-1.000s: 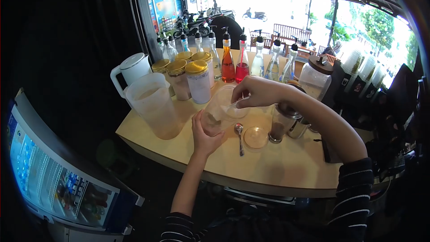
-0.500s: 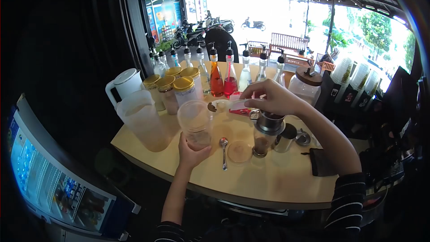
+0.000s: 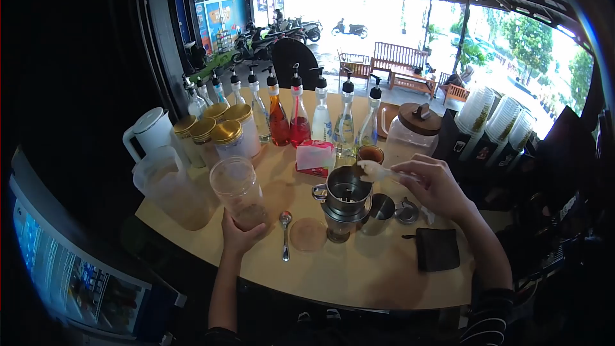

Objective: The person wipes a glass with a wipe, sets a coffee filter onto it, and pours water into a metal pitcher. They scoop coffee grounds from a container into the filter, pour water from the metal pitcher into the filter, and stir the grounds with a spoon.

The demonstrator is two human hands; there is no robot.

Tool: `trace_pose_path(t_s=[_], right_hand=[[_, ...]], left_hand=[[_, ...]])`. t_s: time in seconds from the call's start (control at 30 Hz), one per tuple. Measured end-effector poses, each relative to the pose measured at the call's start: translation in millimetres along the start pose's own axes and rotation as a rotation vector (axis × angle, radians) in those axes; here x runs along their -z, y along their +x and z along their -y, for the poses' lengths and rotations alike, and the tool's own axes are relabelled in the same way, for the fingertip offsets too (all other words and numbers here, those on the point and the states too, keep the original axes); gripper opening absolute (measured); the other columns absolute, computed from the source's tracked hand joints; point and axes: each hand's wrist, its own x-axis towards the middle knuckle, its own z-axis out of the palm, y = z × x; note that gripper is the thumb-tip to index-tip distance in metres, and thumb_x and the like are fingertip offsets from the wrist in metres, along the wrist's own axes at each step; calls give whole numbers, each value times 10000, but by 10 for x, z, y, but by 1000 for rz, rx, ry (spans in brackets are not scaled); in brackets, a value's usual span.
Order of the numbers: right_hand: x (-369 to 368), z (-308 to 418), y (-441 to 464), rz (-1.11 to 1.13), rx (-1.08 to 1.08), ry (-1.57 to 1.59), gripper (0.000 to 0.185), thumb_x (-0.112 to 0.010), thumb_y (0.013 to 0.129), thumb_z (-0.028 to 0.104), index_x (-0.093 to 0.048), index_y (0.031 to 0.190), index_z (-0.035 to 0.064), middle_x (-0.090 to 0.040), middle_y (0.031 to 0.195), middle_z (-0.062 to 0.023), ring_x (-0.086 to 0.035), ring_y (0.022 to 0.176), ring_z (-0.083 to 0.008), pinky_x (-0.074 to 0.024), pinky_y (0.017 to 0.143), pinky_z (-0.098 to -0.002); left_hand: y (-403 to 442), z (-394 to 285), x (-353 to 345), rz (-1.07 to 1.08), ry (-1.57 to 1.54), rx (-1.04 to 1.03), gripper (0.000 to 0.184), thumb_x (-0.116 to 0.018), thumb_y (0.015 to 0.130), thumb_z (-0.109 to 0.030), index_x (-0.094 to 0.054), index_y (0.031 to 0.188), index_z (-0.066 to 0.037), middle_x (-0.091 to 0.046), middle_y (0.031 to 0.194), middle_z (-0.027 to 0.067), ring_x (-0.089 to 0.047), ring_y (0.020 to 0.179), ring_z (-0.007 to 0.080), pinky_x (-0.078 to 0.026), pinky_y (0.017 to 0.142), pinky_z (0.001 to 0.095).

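Observation:
My left hand [image 3: 242, 236] is wrapped around the lower part of an open clear jar [image 3: 236, 182], keeping it tilted slightly over the table. Between the fingers of my right hand [image 3: 439, 186] is a pale plastic scoop [image 3: 375, 171], its bowl over the right rim of a metal drip filter [image 3: 348, 197]. Dark powder shows at the scoop's tip. The filter sits upright on a glass [image 3: 338, 232], and its inside is partly visible. A round translucent lid [image 3: 309, 236] lies left of the glass, beside a metal spoon [image 3: 286, 234].
Gold-lidded jars [image 3: 227, 133] and a frosted pitcher [image 3: 170, 186] stand at left. Pump bottles [image 3: 300, 122] line the back. Right of the filter are a metal cup [image 3: 378, 210], a small metal lid [image 3: 407, 213], a wooden-lidded jar [image 3: 410, 144] and a dark pouch [image 3: 437, 250].
My right hand has carried the scoop from beside the jar's mouth to the drip filter's rim. The jar stays in my left hand. The camera view has shifted, moving the table leftward in frame.

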Motion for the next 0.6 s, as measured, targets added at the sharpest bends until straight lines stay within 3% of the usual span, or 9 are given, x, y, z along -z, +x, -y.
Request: trace_pose_path(t_s=[0.13,0.2,0.6], right_hand=[[-18,-1,-48,-11,-93,29,202,-579,866,64,-654,1051,31,-587,811,-123,-602,661,-241,-488,639,-323],[-49,-45,-52,-50,-70,50,196,-594,858,65,-657,1042,39,-577,807,-112,-593,646,-230,-480,625,-324],[-234,-165,46,-161,107,-48,208,-632,839,76,-666,1044,72,-598,836,-92,-612,698,-264,-490,633,-349]], left_hand=[[11,9,-17,-3,-29,-2,801,-840,548,-122,-431,1228,-14,-557,1147,113,-562,1073,221,-466,911,356],[11,4,-9,24,-41,51,826,-812,549,-89,-409,1267,-12,-539,1177,98,-538,1113,218,-439,959,357],[26,71,-2,28,-66,23,792,-822,542,-110,-443,1230,-5,-554,1153,96,-557,1085,208,-455,941,352]])
